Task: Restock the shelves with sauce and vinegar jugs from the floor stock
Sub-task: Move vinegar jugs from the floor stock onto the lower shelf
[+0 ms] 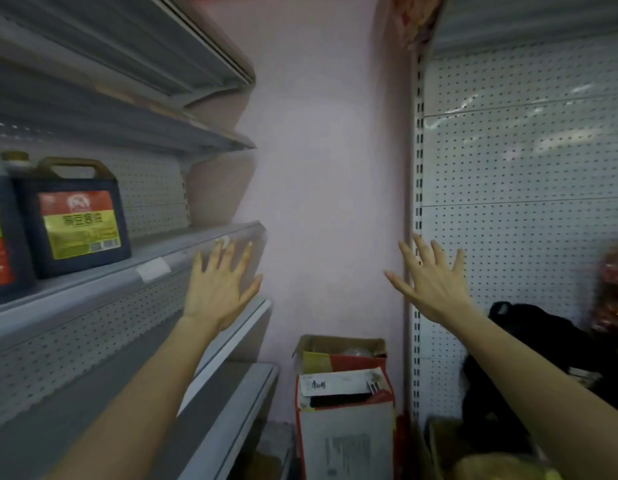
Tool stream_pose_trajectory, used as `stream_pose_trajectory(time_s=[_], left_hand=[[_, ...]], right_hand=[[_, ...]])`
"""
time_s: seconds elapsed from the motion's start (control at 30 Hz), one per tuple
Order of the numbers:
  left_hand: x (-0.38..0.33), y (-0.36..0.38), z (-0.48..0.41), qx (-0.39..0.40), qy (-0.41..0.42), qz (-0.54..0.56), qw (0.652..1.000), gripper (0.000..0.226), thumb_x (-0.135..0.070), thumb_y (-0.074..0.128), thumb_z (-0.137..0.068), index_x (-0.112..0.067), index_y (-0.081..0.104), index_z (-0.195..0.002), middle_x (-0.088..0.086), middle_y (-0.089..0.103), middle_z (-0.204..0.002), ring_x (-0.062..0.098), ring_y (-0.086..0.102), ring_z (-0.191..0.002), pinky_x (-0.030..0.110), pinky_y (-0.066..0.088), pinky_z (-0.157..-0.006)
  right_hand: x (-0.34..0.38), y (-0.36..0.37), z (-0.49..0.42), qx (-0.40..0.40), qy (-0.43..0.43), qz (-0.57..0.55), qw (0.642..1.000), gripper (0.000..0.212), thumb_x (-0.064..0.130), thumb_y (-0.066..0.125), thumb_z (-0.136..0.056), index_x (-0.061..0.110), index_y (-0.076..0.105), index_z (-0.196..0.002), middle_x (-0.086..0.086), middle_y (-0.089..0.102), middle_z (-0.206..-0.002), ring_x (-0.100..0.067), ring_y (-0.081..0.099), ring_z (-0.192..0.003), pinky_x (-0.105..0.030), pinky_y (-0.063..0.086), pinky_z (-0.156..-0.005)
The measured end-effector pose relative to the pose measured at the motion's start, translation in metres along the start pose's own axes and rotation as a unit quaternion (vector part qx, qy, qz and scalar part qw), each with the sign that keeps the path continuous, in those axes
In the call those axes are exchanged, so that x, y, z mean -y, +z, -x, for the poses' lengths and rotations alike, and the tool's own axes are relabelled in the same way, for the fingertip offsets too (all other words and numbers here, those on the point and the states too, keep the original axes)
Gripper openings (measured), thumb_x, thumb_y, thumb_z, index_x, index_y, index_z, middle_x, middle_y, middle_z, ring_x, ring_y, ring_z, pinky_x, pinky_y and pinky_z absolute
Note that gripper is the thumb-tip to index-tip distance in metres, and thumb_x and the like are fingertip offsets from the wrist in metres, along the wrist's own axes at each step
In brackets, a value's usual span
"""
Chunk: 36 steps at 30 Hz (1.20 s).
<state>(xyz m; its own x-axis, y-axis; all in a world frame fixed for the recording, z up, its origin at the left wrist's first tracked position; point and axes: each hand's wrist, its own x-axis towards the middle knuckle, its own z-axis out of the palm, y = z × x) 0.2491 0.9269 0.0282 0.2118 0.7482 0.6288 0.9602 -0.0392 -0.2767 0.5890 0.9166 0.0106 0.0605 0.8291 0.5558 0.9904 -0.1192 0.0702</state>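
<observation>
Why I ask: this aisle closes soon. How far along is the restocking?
Done: a dark jug and a second jug stand on the left shelf. In hand: nothing; the left hand and right hand are spread open and empty. Left: that shelf is bare beside the jugs, and the lower shelves show no jugs. An open cardboard box stands on the floor, contents unclear.

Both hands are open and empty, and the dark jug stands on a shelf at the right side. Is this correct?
One error: in the head view the dark jug stands on a shelf at the left side. The left hand and right hand are open and empty.
</observation>
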Motion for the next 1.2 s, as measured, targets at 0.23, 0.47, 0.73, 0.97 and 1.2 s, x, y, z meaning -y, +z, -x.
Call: stream_pose_trajectory(time_s=[0.23, 0.47, 0.73, 0.97, 1.2], left_hand=[[-0.038, 0.008, 0.016, 0.007, 0.058, 0.068, 0.996, 0.076, -0.054, 0.011, -0.088, -0.012, 0.046, -0.14, 0.018, 0.053, -0.136, 0.037, 0.049, -0.126, 0.059, 0.033, -0.103], [-0.095, 0.011, 0.044, -0.018, 0.138, 0.155, 0.978, 0.072, -0.053, 0.018, -0.09, -0.009, 0.047, -0.139, 0.019, 0.054, -0.135, 0.038, 0.051, -0.124, 0.056, 0.033, -0.102], [-0.16, 0.018, 0.085, 0.002, 0.183, 0.221, 0.958, 0.074, -0.053, 0.014, -0.09, -0.008, 0.042, -0.142, 0.022, 0.047, -0.14, 0.039, 0.044, -0.129, 0.056, 0.025, -0.106], [-0.201, 0.066, 0.162, 0.097, 0.204, 0.224, 0.948, 0.073, -0.052, 0.019, -0.09, -0.006, 0.04, -0.143, 0.026, 0.045, -0.14, 0.042, 0.043, -0.129, 0.059, 0.026, -0.105], [-0.242, 0.104, 0.267, 0.19, 0.21, 0.217, 0.934, 0.063, -0.045, 0.031, -0.099, -0.007, 0.027, -0.148, 0.022, 0.032, -0.15, 0.04, 0.029, -0.138, 0.057, 0.017, -0.111]], right_hand=[[-0.031, -0.012, 0.073, 0.041, 0.076, 0.048, 0.995, 0.115, 0.076, -0.04, -0.051, 0.027, -0.011, -0.151, -0.002, -0.01, -0.161, -0.029, 0.001, -0.148, -0.061, 0.004, -0.112], [-0.058, -0.032, 0.153, 0.072, 0.122, 0.102, 0.985, 0.123, 0.075, -0.044, -0.047, 0.027, -0.002, -0.153, -0.002, -0.002, -0.161, -0.029, 0.007, -0.147, -0.061, 0.006, -0.112], [-0.096, -0.025, 0.222, 0.115, 0.153, 0.112, 0.975, 0.077, 0.069, 0.012, -0.091, 0.025, 0.002, -0.153, -0.001, 0.001, -0.161, -0.028, 0.005, -0.147, -0.061, 0.005, -0.113], [-0.102, 0.037, 0.289, 0.21, 0.152, 0.046, 0.965, 0.074, 0.066, 0.017, -0.092, 0.025, 0.005, -0.153, -0.001, 0.001, -0.161, -0.028, 0.004, -0.147, -0.06, 0.005, -0.112], [-0.108, 0.105, 0.382, 0.325, 0.13, 0.01, 0.937, 0.074, 0.066, 0.018, -0.092, 0.024, 0.009, -0.153, -0.001, 0.005, -0.161, -0.03, 0.007, -0.147, -0.062, 0.004, -0.113]])
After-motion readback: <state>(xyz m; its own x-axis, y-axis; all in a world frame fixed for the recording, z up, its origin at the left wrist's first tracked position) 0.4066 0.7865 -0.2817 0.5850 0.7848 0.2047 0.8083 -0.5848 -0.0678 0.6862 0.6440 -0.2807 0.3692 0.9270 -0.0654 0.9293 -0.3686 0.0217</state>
